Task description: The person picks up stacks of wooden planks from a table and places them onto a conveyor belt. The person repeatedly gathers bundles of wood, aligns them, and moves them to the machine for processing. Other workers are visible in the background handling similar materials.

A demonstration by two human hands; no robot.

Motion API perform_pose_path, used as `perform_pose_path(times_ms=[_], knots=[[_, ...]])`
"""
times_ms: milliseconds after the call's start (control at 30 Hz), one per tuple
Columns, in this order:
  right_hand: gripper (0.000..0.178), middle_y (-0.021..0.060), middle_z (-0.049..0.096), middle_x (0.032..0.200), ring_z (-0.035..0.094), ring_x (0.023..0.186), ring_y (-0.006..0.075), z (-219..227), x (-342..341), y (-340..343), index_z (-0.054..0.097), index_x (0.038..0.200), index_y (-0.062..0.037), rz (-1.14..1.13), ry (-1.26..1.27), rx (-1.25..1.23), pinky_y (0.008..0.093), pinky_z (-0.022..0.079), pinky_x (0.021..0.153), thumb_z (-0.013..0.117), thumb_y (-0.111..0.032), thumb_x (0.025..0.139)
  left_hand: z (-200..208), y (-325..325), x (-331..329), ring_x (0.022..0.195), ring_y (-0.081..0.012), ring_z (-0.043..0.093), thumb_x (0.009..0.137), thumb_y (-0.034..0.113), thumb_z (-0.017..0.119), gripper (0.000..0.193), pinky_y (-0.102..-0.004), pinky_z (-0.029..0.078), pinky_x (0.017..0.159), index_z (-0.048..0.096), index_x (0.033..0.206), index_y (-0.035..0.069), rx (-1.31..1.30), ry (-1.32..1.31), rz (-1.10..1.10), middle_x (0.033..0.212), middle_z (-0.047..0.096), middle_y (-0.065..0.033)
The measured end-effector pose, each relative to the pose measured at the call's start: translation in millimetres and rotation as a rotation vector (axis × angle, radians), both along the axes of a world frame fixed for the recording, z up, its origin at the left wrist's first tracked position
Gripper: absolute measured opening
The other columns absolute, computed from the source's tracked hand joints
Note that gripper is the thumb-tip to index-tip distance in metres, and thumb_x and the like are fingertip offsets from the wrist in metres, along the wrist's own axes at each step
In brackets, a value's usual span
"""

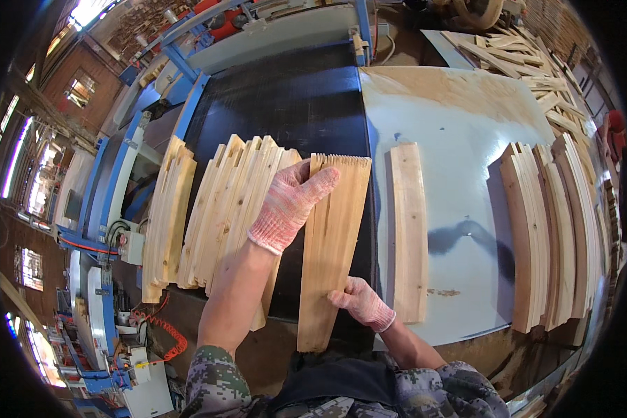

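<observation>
A finger-jointed wooden board (333,237) is held upright in front of me, its toothed end at the top. My left hand (294,202), in a red-and-white knit glove, grips it near the toothed end with the thumb across its face. Lower down, my right hand (364,304), gloved alike, closes on the board's right edge with the thumb on the face. Left of the board, a row of boards on edge (223,209) stands on the black belt, partly hidden by my left arm. To the right, a single board (409,233) lies on the pale metal table (460,181).
Several boards in a stack (547,237) stand at the table's right end. Loose wood strips (501,56) are heaped at the far right. The black belt (279,104) runs away from me, beside a blue machine frame (188,104). An orange coiled hose (164,338) hangs at the lower left.
</observation>
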State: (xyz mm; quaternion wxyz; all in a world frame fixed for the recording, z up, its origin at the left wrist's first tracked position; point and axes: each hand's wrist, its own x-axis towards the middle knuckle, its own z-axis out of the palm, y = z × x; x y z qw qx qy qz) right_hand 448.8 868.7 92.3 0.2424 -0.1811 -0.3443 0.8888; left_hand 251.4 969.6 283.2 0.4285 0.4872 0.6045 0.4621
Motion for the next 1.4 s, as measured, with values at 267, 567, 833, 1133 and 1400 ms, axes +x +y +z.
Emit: perform_pose_path(times_ms=[267, 567, 833, 1133, 1400], knots=[[0.051, 0.0012, 0.074, 0.124, 0.065, 0.114, 0.0125, -4.9, 12.6, 1.2, 0.072, 0.131, -0.0015, 0.021, 0.041, -0.007, 0.0343, 0.052, 0.102, 0.081, -0.04, 0.099, 13.2, -7.5, 21.2, 0.08, -0.0037, 0.051, 0.105, 0.041, 0.072, 0.038, -0.0248, 0.045, 0.076, 0.077, 0.106, 0.003, 0.127, 0.022, 0.05, 0.086, 0.064, 0.0055], [0.055, -0.0003, 0.074, 0.118, 0.065, 0.109, 0.0117, -20.9, 18.8, 7.8, 0.073, 0.129, -0.0012, 0.092, 0.029, 0.059, 0.0322, 0.052, 0.1, 0.081, -0.046, 0.098, 12.3, -8.6, 21.7, 0.078, -0.0013, 0.051, 0.105, 0.034, 0.073, 0.031, -0.0216, 0.043, 0.071, 0.078, 0.103, 0.003, 0.148, -0.111, 0.032, 0.085, 0.063, 0.0082], [0.049, -0.0024, 0.071, 0.119, 0.06, 0.111, 0.0084, 11.0, 19.6, -0.5, 0.069, 0.134, -0.001, 0.067, -0.055, 0.16, 0.0298, 0.051, 0.101, 0.075, -0.039, 0.104, 25.7, -21.1, 13.9, 0.093, -0.0069, 0.067, 0.105, 0.028, 0.072, 0.028, -0.0267, 0.055, 0.086, 0.076, 0.115, 0.001, 0.064, -0.02, -0.051, 0.102, 0.076, -0.0004], [0.042, 0.0008, 0.071, 0.127, 0.06, 0.118, 0.0106, 48.9, 24.8, -10.8, 0.063, 0.141, 0.0002, 0.227, -0.057, 0.34, 0.0323, 0.05, 0.106, 0.067, -0.028, 0.11, 46.4, -42.9, 19.2, 0.131, -0.025, 0.063, 0.087, 0.055, 0.082, 0.095, -0.0404, 0.049, 0.114, 0.048, 0.155, -0.002, 0.048, -0.585, -0.405, 0.145, 0.063, -0.0178], [0.043, 0.0028, 0.074, 0.12, 0.063, 0.114, 0.0117, 48.8, 17.8, -14.6, 0.068, 0.136, -0.001, 0.29, -0.025, 0.431, 0.0332, 0.053, 0.102, 0.069, -0.033, 0.108, 37.4, -50.1, 21.0, 0.121, -0.0314, 0.068, 0.073, 0.072, 0.082, 0.125, -0.0451, 0.051, 0.111, 0.039, 0.161, -0.007, -0.015, -1.077, -0.755, 0.13, 0.067, -0.0206]])
